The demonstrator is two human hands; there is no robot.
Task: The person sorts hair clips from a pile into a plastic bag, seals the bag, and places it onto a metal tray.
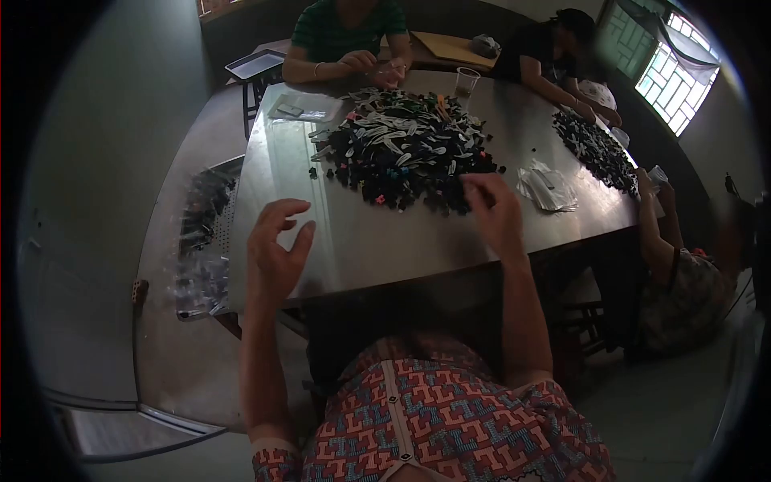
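A large pile of small dark and pale pieces [401,140] lies on the metal table [361,249], with a few pink, teal and orange ones among them. My left hand [279,249] is raised over the table's near left part, thumb and fingers apart, with nothing between them. At the pile's near right edge is my right hand [494,210], its thumb and forefinger close to the dark pieces. Its fingers are bent, and whether they hold a small piece is too dim to tell. Clear plastic bags [548,187] lie stacked to the right of this hand.
Across the table a person in green [351,32] handles something small near a plastic cup [467,81] and a flat bag [305,107]. Two people [554,60] [691,281] sit at the right by a second pile [594,151]. A tray of bags [205,241] stands at the left.
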